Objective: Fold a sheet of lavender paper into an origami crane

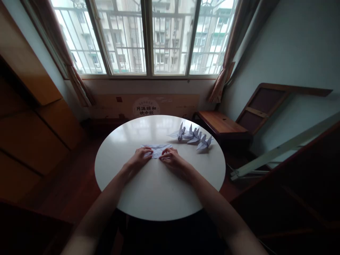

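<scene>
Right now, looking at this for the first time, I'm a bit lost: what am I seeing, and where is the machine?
There is no robot here, just a person working with two bare hands. The single picture comes from a camera worn on that person's head, looking forward and down, so you see roughly what they see. The left hand and right hand both have their fingers on a piece of folded paper, one at each side; how firmly they grip it is hard to tell. It lies on a white, rounded table. Farther back, to the person's right, stands a cluster of folded paper birds, which neither hand touches. Beyond the table is a window.
</scene>
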A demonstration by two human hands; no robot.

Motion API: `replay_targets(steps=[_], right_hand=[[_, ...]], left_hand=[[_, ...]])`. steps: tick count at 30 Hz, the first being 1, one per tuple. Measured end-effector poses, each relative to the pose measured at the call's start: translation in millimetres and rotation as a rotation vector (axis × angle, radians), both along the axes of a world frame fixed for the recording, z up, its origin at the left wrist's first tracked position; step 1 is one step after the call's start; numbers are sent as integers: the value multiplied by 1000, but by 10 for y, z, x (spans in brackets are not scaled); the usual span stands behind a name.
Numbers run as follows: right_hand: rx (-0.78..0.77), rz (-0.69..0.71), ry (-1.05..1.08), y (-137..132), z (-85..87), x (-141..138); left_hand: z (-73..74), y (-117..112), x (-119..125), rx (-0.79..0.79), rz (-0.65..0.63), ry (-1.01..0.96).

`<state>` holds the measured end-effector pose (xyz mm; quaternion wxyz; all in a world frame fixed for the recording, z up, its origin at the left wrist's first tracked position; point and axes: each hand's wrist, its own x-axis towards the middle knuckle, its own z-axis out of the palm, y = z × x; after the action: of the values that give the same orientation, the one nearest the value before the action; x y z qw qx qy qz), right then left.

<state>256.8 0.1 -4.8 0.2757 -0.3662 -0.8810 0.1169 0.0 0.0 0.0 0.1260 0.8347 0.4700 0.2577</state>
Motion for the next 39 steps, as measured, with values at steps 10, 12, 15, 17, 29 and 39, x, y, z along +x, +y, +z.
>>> replay_targets(steps=[10,12,15,17,29,39], right_hand=[[-59,-56,15,78,191,235],[-54,-74,23,106,193,280],[-41,-75,69,134,180,306],[-26,-80,141,148,163,302],[-7,10,264,122,78,166],[16,-36,209,185,-79,153]], left_hand=[[-46,77,-65,6,6,-45],[-36,80,-92,7,15,-52],[-18,74,-135,10,44,-43],[4,55,-149,4,90,-14],[74,-120,145,86,55,56],[-24,-106,155,-6,-47,25]])
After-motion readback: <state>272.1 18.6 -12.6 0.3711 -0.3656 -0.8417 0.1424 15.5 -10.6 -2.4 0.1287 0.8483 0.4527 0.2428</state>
